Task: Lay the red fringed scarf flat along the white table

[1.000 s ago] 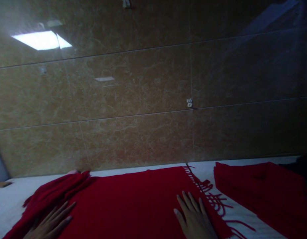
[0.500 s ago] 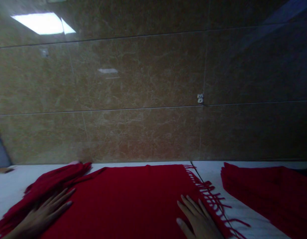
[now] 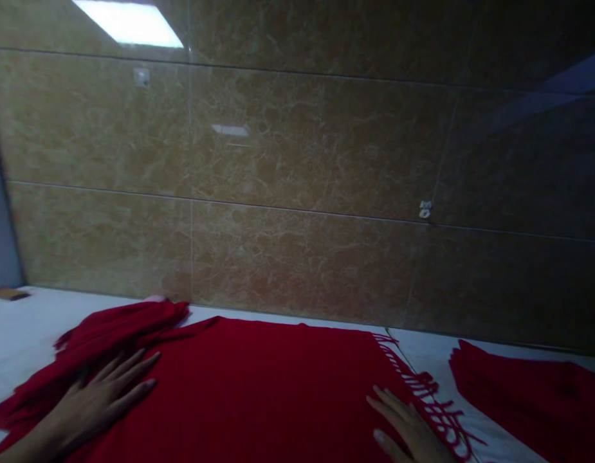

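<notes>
A red fringed scarf (image 3: 258, 379) lies spread flat on a white table (image 3: 17, 328). My left hand (image 3: 92, 402) rests palm down on its left part, fingers stretched out, beside a bunched fold of the same red cloth (image 3: 118, 325). My right hand (image 3: 406, 431) lies flat on the scarf's right end, fingers apart, just beside the fringe (image 3: 430, 402). Neither hand holds anything.
A second red cloth (image 3: 533, 399) lies on the table at the right, apart from the scarf. A glossy brown tiled wall (image 3: 297, 180) rises right behind the table. A small brown object (image 3: 8, 294) sits at the far left edge.
The view has swung left and tilted. Both hands stay flat on the scarf; my left hand shows more fully, my right hand has slid toward the lower right.
</notes>
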`<action>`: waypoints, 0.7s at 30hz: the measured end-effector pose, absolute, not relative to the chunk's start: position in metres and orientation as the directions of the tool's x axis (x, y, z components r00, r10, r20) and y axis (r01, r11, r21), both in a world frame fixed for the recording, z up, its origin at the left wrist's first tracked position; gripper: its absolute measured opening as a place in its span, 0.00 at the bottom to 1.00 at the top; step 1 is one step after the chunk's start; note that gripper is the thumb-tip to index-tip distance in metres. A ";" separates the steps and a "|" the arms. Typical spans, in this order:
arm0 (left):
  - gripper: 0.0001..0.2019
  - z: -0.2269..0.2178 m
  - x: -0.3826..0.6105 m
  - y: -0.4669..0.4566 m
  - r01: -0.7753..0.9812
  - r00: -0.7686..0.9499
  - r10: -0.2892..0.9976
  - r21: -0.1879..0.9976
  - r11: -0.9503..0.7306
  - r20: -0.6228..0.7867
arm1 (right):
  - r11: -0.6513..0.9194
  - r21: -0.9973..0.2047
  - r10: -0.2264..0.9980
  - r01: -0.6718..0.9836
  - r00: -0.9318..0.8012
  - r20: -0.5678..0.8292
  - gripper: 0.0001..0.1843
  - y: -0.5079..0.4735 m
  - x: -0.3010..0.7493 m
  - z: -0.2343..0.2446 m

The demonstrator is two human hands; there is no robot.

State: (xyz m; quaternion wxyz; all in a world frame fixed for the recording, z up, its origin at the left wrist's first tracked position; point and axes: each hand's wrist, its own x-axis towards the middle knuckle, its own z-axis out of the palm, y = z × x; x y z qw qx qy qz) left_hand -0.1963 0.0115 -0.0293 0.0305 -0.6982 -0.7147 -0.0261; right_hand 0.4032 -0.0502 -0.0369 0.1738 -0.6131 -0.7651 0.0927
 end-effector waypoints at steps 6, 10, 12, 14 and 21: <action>0.27 -0.034 -0.186 0.047 0.974 0.127 0.943 0.143 -0.177 0.307 | 0.181 -0.299 0.967 0.937 -0.114 0.230 0.29 0.010 0.371 -0.001; 0.30 -0.026 -0.156 0.068 0.974 0.075 0.984 0.198 -0.107 0.164 | 0.108 -0.184 0.964 0.977 -0.057 0.261 0.28 0.055 0.362 -0.003; 0.32 -0.022 -0.147 0.072 0.978 0.042 0.996 0.199 -0.057 0.079 | 0.082 -0.163 0.963 0.983 -0.036 0.265 0.28 0.067 0.369 -0.017; 0.33 -0.018 -0.144 0.072 0.978 0.064 0.998 0.199 -0.066 0.018 | 0.075 -0.162 0.967 0.984 -0.032 0.255 0.29 0.070 0.384 -0.034; 0.36 -0.010 -0.124 0.055 0.971 0.167 0.983 0.187 -0.151 -0.075 | 0.108 -0.225 0.929 0.968 -0.018 0.369 0.32 0.060 0.450 -0.085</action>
